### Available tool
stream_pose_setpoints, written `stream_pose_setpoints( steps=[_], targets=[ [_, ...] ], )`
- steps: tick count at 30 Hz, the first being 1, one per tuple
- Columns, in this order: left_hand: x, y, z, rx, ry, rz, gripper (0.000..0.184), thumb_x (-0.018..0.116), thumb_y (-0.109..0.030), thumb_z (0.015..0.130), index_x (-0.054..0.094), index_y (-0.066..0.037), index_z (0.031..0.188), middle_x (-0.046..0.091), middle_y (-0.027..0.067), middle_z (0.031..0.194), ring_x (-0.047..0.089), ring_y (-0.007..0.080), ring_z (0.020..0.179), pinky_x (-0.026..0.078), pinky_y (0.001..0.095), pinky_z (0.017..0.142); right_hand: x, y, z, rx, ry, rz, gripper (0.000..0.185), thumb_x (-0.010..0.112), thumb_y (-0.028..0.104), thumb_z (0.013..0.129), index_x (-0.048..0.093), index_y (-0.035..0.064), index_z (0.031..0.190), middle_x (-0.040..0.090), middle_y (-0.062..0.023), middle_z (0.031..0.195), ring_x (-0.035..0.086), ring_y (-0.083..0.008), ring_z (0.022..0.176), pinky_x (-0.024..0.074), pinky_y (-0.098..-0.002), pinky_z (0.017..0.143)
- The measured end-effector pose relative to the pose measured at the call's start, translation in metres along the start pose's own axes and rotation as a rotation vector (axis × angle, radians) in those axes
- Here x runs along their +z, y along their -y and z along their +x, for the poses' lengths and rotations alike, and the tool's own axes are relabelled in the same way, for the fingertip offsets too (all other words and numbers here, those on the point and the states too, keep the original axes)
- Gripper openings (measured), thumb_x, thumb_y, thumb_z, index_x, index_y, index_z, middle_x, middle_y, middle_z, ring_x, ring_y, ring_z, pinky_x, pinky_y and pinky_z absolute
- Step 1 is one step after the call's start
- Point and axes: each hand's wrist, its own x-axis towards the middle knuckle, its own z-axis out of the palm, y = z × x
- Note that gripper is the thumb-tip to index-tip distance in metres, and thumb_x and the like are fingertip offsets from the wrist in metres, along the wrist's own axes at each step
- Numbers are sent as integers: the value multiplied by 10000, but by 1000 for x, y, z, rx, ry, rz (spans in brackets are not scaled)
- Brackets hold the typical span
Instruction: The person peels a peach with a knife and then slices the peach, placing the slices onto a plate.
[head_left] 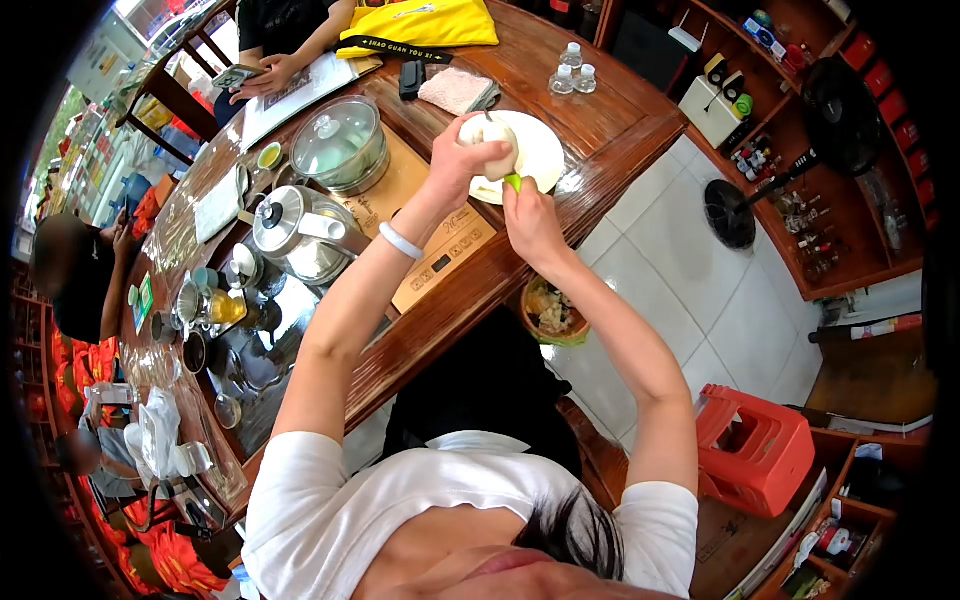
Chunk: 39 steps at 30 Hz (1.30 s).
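My left hand (458, 160) is wrapped round a pale, round fruit with a dark stem, which looks like a peeled pear (497, 140). Closed on a small tool with a bright green handle (514, 182), my right hand (534, 222) is just below the fruit. The tool's working end is hidden at the fruit's lower side, so I cannot tell whether it is a knife or a peeler. Beneath both hands, a white plate (545, 150) lies near the table's edge, with a few pale scraps on it.
A glass-lidded pot (340, 145), a steel kettle (290, 220) and tea ware stand left on the wooden table (625, 100). A folded cloth (458, 90) and small bottles (572, 75) lie beyond the plate. Below is a waste bin (553, 310). Another person's hand (275, 75) holds a phone.
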Motion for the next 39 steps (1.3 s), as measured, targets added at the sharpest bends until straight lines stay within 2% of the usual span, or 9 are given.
stream_pose_setpoints(
  steps=[11,14,16,22,29,33,36,37,39],
  targets=[
    [-40,23,31,-222,246,-164,509,581,-201,740,442,26,1173,572,150,1043,583,255,943,475,386,855,33,-21,15,221,94,356,320,469,220,891,507,-67,757,551,-251,620,564,-402,606,425,-433,577],
    [-43,24,40,-243,276,-185,515,575,-211,741,442,19,1182,572,160,1060,578,277,962,442,380,907,28,-15,21,319,137,504,332,477,238,883,515,-55,733,551,-186,592,557,-302,520,421,-389,518],
    [-40,18,41,-260,288,-204,486,585,-191,731,460,11,1155,581,144,1030,589,256,926,464,380,864,23,-4,23,500,223,773,261,465,276,902,388,67,767,362,-3,554,291,-77,375,222,-236,325],
    [-34,19,37,-314,315,-450,545,438,-373,786,451,8,1175,555,188,1066,558,341,968,427,463,883,21,10,29,667,282,1136,238,473,274,894,372,112,752,325,30,528,260,-55,366,192,-226,319],
    [-37,14,43,-316,242,-435,509,473,-333,786,448,-2,1172,545,165,1089,539,325,1002,414,469,903,-1,2,41,693,364,1108,247,475,272,896,375,121,729,315,50,511,242,-42,352,186,-219,315],
    [-42,16,55,-197,199,-226,524,648,-176,723,422,5,1159,547,135,1049,552,260,984,466,410,854,-15,-8,46,683,322,925,257,488,286,896,398,117,725,311,64,514,243,-37,363,189,-213,318],
    [-30,12,53,50,-103,500,764,829,-238,538,435,14,1144,535,177,1049,557,250,965,473,340,826,-11,-22,54,508,254,419,311,504,286,845,531,-22,811,516,-77,559,466,-182,377,405,-319,356],
    [-32,14,55,49,-102,501,764,829,-238,538,435,14,1144,535,177,1049,557,250,965,473,340,826,-13,-28,57,509,254,420,311,504,286,845,531,-22,811,516,-77,559,466,-182,377,405,-319,356],
    [-37,23,60,418,-149,1090,782,834,-219,562,419,33,1175,539,128,1041,567,198,921,491,319,770,-18,-36,59,483,304,142,384,496,313,837,555,-64,795,571,-142,594,549,-239,437,465,-352,417]
  ],
)
